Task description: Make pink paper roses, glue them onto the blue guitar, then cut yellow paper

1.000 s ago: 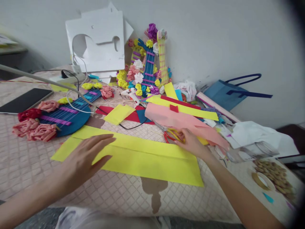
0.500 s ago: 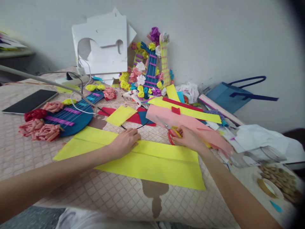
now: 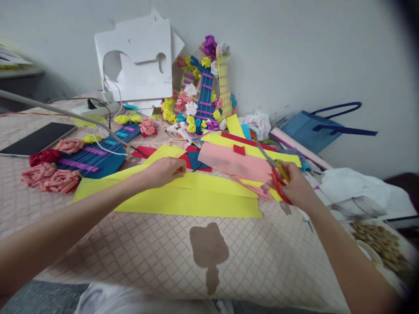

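Note:
My left hand [image 3: 165, 171] is closed in a pinch at the far edge of a large yellow paper sheet [image 3: 199, 201]. The sheet has a lengthwise crease and lies across the table in front of me. In my right hand [image 3: 296, 185] is a pair of scissors [image 3: 278, 179] with red and yellow handles, its blades pointing away and up to the left. Beneath the blades are a pink paper sheet [image 3: 235, 160] and a long yellow strip [image 3: 288, 158]. A smaller yellow piece [image 3: 168, 151] rests just beyond my left hand.
A blue paper guitar [image 3: 111, 159] with paper roses lies at left, beside a tablet [image 3: 39, 137]. A white glue gun [image 3: 180, 130] stands behind the sheets. Decorated paper guitars [image 3: 205, 96] lean on the wall. At right are a glass jar [image 3: 363, 207] and a blue bag [image 3: 310, 128].
My left hand has pulled the yellow sheet away from me, baring more tablecloth in front. My right hand has moved right with the scissors, off the sheet's far edge.

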Action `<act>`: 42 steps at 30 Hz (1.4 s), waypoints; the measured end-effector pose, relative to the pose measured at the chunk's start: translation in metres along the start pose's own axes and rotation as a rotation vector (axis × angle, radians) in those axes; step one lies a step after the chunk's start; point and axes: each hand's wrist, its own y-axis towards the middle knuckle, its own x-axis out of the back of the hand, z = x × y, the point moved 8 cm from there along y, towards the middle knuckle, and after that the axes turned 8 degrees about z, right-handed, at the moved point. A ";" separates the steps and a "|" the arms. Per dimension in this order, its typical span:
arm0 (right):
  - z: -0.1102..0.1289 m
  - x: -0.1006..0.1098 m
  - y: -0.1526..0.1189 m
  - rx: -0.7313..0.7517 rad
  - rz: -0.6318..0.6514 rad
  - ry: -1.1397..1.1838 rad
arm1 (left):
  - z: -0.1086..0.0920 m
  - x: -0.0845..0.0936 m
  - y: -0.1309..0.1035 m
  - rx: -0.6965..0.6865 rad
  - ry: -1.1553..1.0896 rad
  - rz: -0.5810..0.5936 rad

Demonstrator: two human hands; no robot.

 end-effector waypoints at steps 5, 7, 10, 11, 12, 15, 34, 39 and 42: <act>-0.013 -0.017 -0.040 -0.031 0.179 -0.187 | -0.030 0.004 0.006 -0.097 0.033 -0.179; -0.024 -0.021 -0.052 -0.063 0.223 -0.236 | -0.055 -0.011 0.010 -0.152 -0.047 -0.135; -0.038 -0.024 -0.066 -0.050 0.262 -0.258 | -0.099 -0.042 0.013 -0.290 -0.062 0.003; -0.042 -0.024 -0.070 -0.032 0.274 -0.260 | -0.113 -0.050 0.011 -0.347 -0.032 0.025; -0.045 -0.025 -0.073 -0.014 0.285 -0.264 | -0.125 -0.058 0.009 -0.401 0.021 0.044; -0.052 -0.026 -0.084 0.010 0.312 -0.271 | -0.148 -0.075 -0.001 -0.504 0.219 0.087; -0.087 -0.021 -0.119 0.053 0.444 -0.253 | -0.148 -0.076 0.027 -0.325 0.087 0.113; -0.093 -0.017 -0.118 0.047 0.462 -0.284 | -0.165 -0.083 0.062 -0.163 0.117 0.104; -0.097 -0.016 -0.118 0.056 0.471 -0.293 | -0.164 -0.085 0.071 -0.107 0.085 0.117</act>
